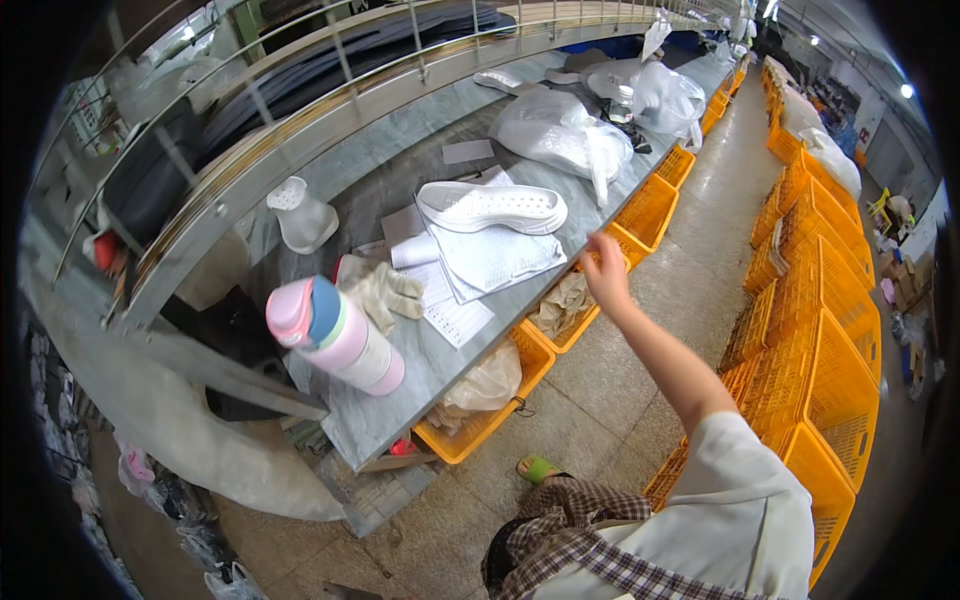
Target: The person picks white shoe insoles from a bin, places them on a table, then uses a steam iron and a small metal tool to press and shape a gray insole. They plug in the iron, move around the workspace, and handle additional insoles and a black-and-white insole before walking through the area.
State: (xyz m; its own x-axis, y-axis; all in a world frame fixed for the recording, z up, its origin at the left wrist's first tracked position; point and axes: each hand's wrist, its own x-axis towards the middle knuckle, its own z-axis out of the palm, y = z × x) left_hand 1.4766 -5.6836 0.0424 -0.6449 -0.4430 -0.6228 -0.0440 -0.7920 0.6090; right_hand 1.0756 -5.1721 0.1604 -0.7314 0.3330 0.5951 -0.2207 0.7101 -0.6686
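Observation:
My right hand (605,272) hangs just off the edge of the grey table (385,425), above the orange crates. Its fingers look loosely apart and nothing shows in them. Nearest to it on the table, a white shoe sole (490,207) with small holes lies on a pile of white papers (505,265). A small white roll (413,251) is beside the pile. Cream cloth gloves (385,293) lie to the left, near a pink and blue bottle (350,340) standing at the near end. My left hand is out of view.
A white boot-shaped piece (300,218) stands by the metal rail (250,100). Clear plastic bags (560,135) sit farther along the table. Orange crates (475,435) holding bags are under the table edge; more stacked crates (830,400) line the aisle's right side.

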